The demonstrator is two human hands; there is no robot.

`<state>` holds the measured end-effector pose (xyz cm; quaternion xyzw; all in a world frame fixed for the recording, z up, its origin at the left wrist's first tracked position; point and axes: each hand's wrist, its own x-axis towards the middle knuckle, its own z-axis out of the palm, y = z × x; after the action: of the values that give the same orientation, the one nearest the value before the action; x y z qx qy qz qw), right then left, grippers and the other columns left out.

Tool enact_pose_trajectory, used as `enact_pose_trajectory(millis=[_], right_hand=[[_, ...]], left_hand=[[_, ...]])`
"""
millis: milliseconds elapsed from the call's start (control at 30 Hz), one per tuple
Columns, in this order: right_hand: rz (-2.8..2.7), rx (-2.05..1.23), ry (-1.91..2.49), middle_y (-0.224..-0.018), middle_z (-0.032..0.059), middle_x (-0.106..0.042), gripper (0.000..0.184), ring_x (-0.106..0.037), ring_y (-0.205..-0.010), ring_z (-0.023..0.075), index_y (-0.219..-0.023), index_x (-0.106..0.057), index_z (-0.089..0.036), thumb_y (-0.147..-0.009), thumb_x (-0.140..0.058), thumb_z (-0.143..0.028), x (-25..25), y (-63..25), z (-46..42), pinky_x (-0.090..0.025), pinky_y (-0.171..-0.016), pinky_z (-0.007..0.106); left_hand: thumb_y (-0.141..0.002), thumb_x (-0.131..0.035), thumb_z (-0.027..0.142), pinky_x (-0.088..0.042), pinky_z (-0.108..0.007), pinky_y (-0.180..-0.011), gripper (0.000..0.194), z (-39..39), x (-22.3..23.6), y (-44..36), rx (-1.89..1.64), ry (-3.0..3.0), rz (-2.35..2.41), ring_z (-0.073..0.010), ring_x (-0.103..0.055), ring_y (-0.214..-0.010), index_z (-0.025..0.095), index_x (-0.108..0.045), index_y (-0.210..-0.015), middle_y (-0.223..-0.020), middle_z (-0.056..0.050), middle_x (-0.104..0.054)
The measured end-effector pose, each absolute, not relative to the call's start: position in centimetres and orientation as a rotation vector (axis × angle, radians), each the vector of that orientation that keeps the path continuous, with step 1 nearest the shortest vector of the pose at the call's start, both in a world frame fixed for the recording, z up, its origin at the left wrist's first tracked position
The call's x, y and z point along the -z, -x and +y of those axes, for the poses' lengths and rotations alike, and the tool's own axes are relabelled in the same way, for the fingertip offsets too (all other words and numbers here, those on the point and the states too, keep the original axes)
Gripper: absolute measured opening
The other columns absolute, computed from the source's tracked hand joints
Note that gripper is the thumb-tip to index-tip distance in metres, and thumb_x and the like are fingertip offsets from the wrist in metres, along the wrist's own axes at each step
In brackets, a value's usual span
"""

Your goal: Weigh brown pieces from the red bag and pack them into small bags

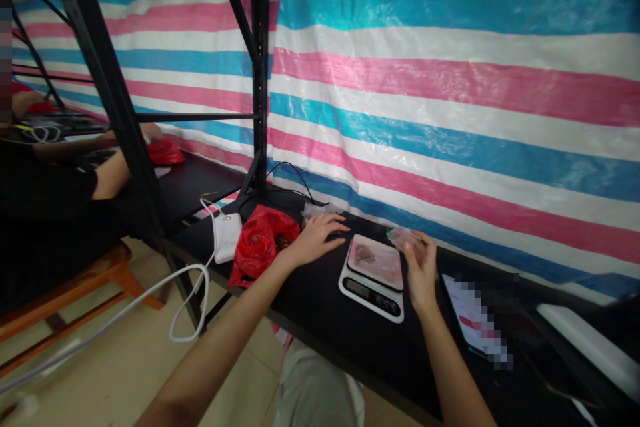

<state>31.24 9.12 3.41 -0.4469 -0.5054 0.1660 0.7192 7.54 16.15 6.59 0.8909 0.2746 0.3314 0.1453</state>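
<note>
A white kitchen scale (347, 282) with a small display stands on the black tabletop between my hands. On its pan lies a clear plastic bag (385, 267) with something small and brown inside, too unclear to name. My left hand (316, 240) hovers left of the scale, palm down with its fingers spread and nothing in them. Next to it is an open red plastic bag (255, 250) with brown bits showing in its mouth. Right of the scale, my right hand (423, 270) pinches a crumpled clear plastic bag (401, 237). Another clear bag (320, 209) lies behind my left hand.
A white power bank (227, 238) with a white cable (204, 280) lies at the table's left end. A lit phone (470, 310) and a white object (590, 347) lie on the right. Black shelf posts (260, 80) rise behind. Another person's arm (113, 177) works at far left.
</note>
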Motion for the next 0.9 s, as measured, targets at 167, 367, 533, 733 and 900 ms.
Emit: enact_pose_trajectory(millis=[167,367,533,733,900], right_hand=[[-1.431,-0.32,1.073,-0.112,0.0077,-0.058,0.04,-0.05,-0.11,0.0219,-0.119,-0.05,-0.022,-0.085,-0.044,-0.044,-3.7,-28.0,8.5,-0.038,-0.094,0.038],[-1.468,-0.591,1.019,-0.099,0.0061,-0.059,0.027,-0.061,-0.073,0.0151,-0.106,-0.044,-0.022,-0.089,-0.036,-0.041,-2.0,-19.6,8.3,-0.048,-0.065,0.029],[-1.714,-0.681,1.024,-0.093,0.004,-0.063,0.019,-0.061,-0.08,0.0164,-0.099,-0.043,-0.022,-0.085,-0.048,-0.034,-1.2,-13.8,7.5,-0.047,-0.072,0.029],[-2.073,-0.255,1.311,-0.103,0.0058,-0.064,0.027,-0.062,-0.087,0.0194,-0.113,-0.044,-0.022,-0.089,-0.041,-0.034,-3.3,-11.4,7.4,-0.043,-0.076,0.03],[-2.255,-0.011,1.499,-0.106,0.0085,-0.064,0.037,-0.064,-0.086,0.0226,-0.122,-0.039,-0.021,-0.091,-0.035,-0.04,-4.9,-11.7,8.3,-0.043,-0.068,0.029]], left_hand=[[-0.068,-0.063,0.013,-0.032,-0.034,-0.097,0.041,20.7,-7.9,1.6,-0.204,-2.768,1.029,-0.0226,-0.051,-0.11,0.025,-0.061,-0.107,-0.117,-0.005,-0.059],[-0.065,-0.066,0.012,-0.038,-0.027,-0.085,0.04,23.2,-7.5,4.4,-0.236,-2.846,1.021,-0.0209,-0.058,-0.098,0.023,-0.063,-0.103,-0.106,-0.005,-0.065],[-0.069,-0.064,0.015,-0.038,-0.027,-0.081,0.012,22.8,-8.4,3.5,-0.345,-2.956,0.964,-0.0204,-0.058,-0.088,0.018,-0.068,-0.08,-0.084,-0.006,-0.066],[-0.078,-0.052,0.017,-0.039,-0.025,-0.076,0.012,21.7,-10.6,4.0,-0.503,-2.971,1.045,-0.0177,-0.057,-0.084,0.016,-0.064,-0.079,-0.085,-0.005,-0.063],[-0.081,-0.044,0.016,-0.039,-0.025,-0.074,0.016,21.5,-11.7,4.9,-0.64,-2.898,1.063,-0.0174,-0.056,-0.083,0.016,-0.06,-0.084,-0.084,-0.005,-0.062]])
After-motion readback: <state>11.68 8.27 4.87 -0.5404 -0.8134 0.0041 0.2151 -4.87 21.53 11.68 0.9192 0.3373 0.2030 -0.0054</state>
